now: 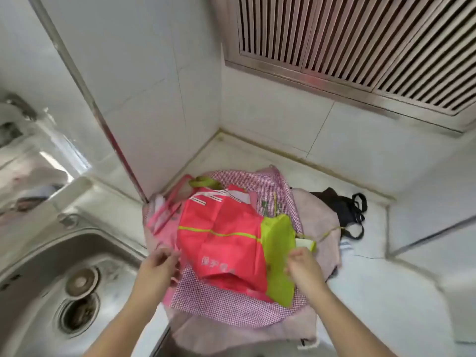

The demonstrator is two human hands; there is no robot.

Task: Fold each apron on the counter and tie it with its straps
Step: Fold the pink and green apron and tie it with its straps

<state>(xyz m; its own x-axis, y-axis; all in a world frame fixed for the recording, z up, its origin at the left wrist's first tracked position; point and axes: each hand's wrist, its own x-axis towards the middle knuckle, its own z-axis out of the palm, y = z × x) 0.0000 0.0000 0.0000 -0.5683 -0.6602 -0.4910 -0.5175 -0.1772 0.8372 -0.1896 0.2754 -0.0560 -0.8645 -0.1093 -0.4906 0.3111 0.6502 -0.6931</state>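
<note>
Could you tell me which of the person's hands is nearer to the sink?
The left hand is nearer: it sits just beyond the sink rim, at the red apron edge. The right hand is farther off, across the apron, at its green panel.

A home kitchen: steel sink (85, 243), white tiled walls (144, 94), pale stone counter (381, 300).

We see a red apron (221, 235) with lime-green trim. Beneath lies a pink-and-white checked apron (231, 300); beside them, a black apron (342, 207).
</note>
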